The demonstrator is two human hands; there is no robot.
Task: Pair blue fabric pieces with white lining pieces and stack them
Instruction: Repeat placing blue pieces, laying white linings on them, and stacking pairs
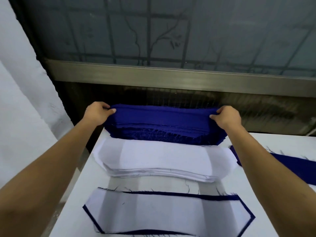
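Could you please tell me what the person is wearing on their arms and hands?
Nothing is worn that shows. The left hand and right hand are bare, without gloves, rings or a watch. The left forearm and right forearm are uncovered, with no sleeve in view.

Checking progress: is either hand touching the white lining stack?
No: left hand and right hand both pinch the top blue piece, beyond the white lining stack.
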